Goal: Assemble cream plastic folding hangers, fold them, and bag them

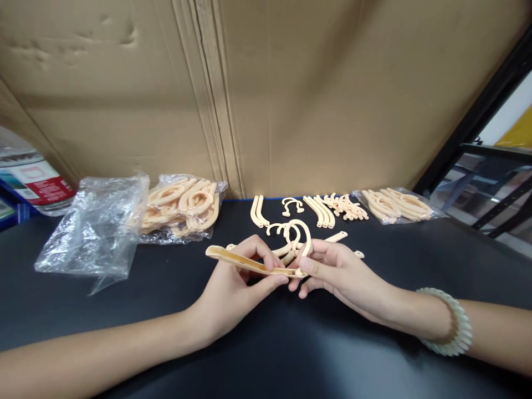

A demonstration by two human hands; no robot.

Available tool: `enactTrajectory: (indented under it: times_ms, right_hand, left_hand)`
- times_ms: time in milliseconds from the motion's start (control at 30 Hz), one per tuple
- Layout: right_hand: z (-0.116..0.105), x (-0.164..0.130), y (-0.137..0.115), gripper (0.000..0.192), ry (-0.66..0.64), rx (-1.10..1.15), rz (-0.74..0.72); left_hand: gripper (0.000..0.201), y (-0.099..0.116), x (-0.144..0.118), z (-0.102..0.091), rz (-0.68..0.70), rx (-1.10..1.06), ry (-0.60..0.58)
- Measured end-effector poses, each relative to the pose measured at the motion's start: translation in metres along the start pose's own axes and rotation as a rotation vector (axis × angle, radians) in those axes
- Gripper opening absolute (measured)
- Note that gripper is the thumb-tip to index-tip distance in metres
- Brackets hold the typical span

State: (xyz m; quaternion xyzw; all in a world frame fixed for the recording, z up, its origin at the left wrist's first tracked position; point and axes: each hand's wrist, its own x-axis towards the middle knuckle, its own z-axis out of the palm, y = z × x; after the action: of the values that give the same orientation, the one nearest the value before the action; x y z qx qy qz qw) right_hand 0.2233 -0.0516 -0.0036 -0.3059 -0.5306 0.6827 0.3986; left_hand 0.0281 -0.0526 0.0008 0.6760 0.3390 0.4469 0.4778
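My left hand point(241, 282) pinches a long, slightly curved beige plastic hanger arm point(236, 258) between thumb and fingers, its hollow side showing. Closed on a curved beige hanger hook point(305, 235), my right hand point(336, 266) holds the hook's lower end against the right end of the arm. The two pieces touch there; whether they are locked together I cannot tell. Just beyond my fingers, more beige pieces point(339, 236) lie on the black table, partly hidden by my hands.
Clear bags of beige parts lie at the left point(183, 205) and right point(397, 205). An empty-looking plastic bag point(91, 227) is at far left, near a labelled bottle point(41, 180). Along the back are curved strips point(319, 211) and small pieces point(351, 208), before a cardboard wall point(332, 100).
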Motion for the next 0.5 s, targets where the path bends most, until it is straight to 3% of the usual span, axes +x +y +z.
enactTrajectory:
  times_ms: [267,500]
  right_hand:
    - [0.0024,-0.0009,0.0021,0.025,0.032,-0.123,-0.077]
    - [0.0036,-0.0004,0.0025,0.025,0.043,-0.2,-0.154]
  left_hand:
    - [0.019,-0.0035,-0.0037,-0.0001,0.055,0.096,-0.035]
    - [0.024,-0.0006,-0.0056,0.0072,-0.075,-0.076,0.041]
